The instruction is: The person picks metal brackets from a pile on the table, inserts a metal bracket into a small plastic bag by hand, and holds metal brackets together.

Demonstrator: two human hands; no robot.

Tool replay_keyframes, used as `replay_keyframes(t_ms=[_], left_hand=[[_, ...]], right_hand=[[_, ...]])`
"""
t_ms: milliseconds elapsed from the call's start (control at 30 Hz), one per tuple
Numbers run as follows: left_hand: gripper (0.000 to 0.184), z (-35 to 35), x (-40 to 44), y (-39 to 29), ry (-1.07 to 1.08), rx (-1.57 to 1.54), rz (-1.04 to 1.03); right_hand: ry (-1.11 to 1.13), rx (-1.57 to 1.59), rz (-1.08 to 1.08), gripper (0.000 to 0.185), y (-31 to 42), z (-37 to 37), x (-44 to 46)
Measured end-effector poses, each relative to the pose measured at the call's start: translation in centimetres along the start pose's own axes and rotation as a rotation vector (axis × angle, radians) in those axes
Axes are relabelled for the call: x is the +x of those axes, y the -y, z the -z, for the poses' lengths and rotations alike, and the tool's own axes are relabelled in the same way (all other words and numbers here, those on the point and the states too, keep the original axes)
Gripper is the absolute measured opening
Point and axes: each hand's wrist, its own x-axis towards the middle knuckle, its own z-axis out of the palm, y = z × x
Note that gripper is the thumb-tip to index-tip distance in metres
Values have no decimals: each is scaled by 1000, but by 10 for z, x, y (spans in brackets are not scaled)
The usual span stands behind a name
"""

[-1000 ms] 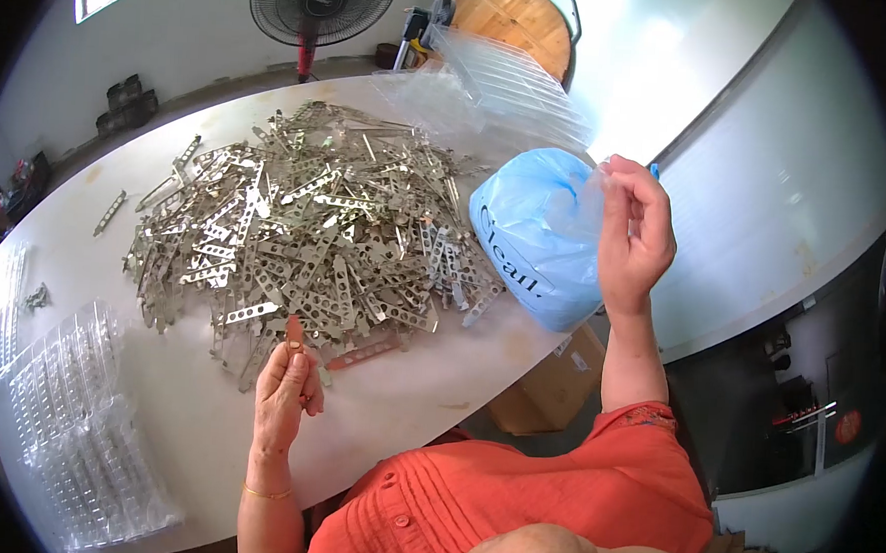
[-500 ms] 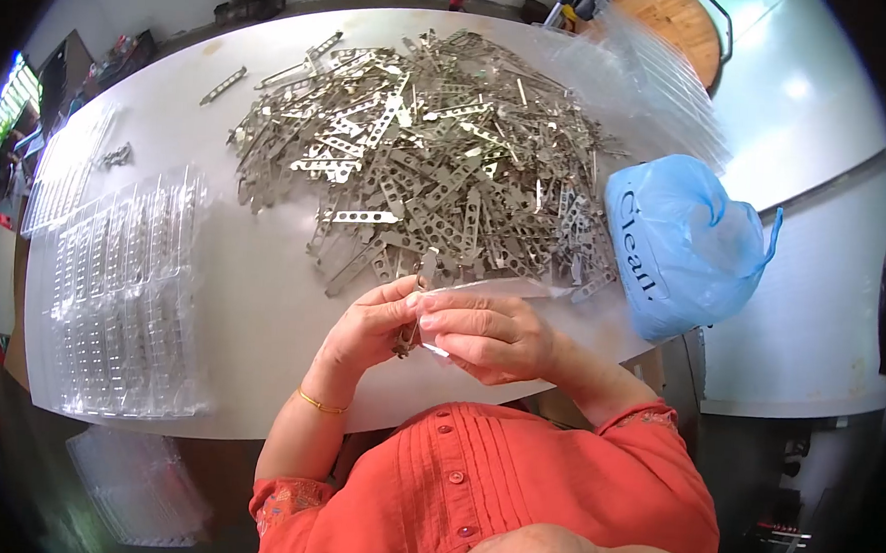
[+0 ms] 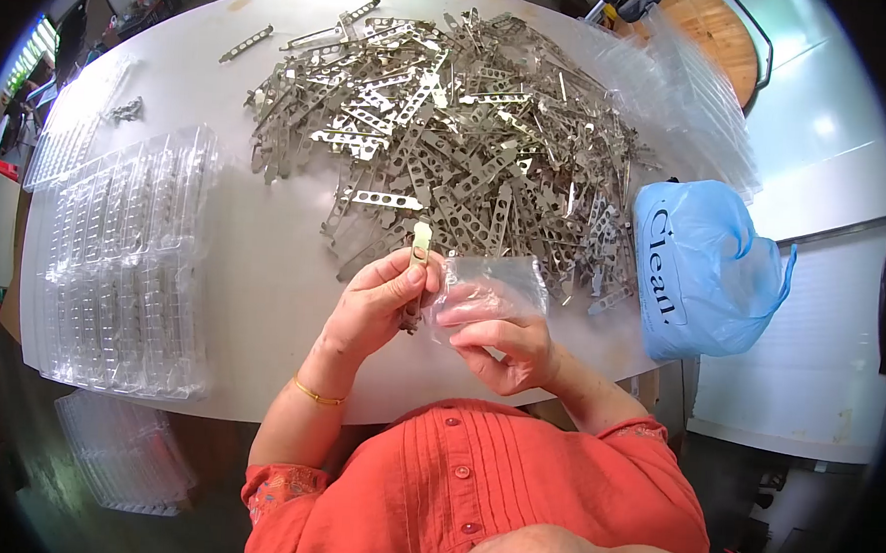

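Note:
My left hand (image 3: 377, 293) is closed around a metal slot bracket (image 3: 422, 243), held upright with its tab end above the thumb. More metal pokes out below those fingers; whether it is one bracket or several I cannot tell. Just to the right, my right hand (image 3: 507, 348) pinches a small clear plastic bag (image 3: 518, 278), and some of its fingers show through the film. Bag and bracket are close together. Beyond both hands spreads a large heap of perforated metal brackets (image 3: 469, 168).
Clear plastic trays (image 3: 128, 270) are stacked on the left of the white table (image 3: 269, 338), with more trays (image 3: 128, 450) below its edge. A blue plastic bag (image 3: 699, 270) stands at right. Clear plastic sheets (image 3: 682, 109) lie at the back right.
My hands have moved apart. The clear bag is now spread upright over my right fingers, and the bracket in my left hand stands more exposed. The view has shifted slightly.

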Motion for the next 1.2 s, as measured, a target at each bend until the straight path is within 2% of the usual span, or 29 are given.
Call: replay_keyframes(t_ms=[67,133,167,200,233,267,300,367,400,467,500,600,633,700,733,800,933,1033,1200], left_hand=[[23,-1,-1,0,-19,60,-6],[23,-8,-1,-4,-71,144,-48],[23,-6,-2,-3,-73,143,-45],[24,-5,-2,-2,-79,196,-58],[24,-4,-2,-1,-83,249,-71],[24,-5,-2,0,-83,248,-68],[23,-5,-2,-1,-61,264,-80],[22,-7,-2,-2,-39,280,-92],[22,-8,-1,-2,-22,353,-113],[23,-9,-1,-2,-5,424,-134],[23,-9,-2,-3,21,447,-123],[25,-7,-1,-3,56,472,-126],[25,-7,0,-2,63,470,-134],[26,-6,-1,-2,24,446,-111],[27,-6,-1,-2,-12,422,-83],[27,-7,0,-1,-31,378,-85],[26,-10,2,-4,-107,310,-74],[27,-11,3,-4,-141,272,-73],[33,-6,2,-4,-74,299,9]], right_hand=[[2,26,-18,29,-1,2,-5],[40,15,-170,22,1,7,-12],[41,18,-173,22,-1,6,-13],[10,75,-264,23,-6,6,-15],[-21,132,-355,30,-7,6,-16],[-89,314,-518,45,2,2,-9],[-89,314,-520,45,3,2,-6],[-162,578,-624,48,0,2,-1],[-162,578,-625,48,-3,0,-1],[-327,832,-818,40,-9,-3,-1],[-326,831,-817,40,-11,-3,2],[-528,710,-907,28,-13,1,16],[-524,710,-904,28,-16,3,18],[-501,503,-698,26,-23,8,21],[-499,503,-698,26,-27,10,23],[-647,473,-614,22,-35,12,29],[-789,450,-612,20,-54,21,38],[-929,475,-511,18,-68,24,40],[-1007,410,-500,18,-73,25,41]])
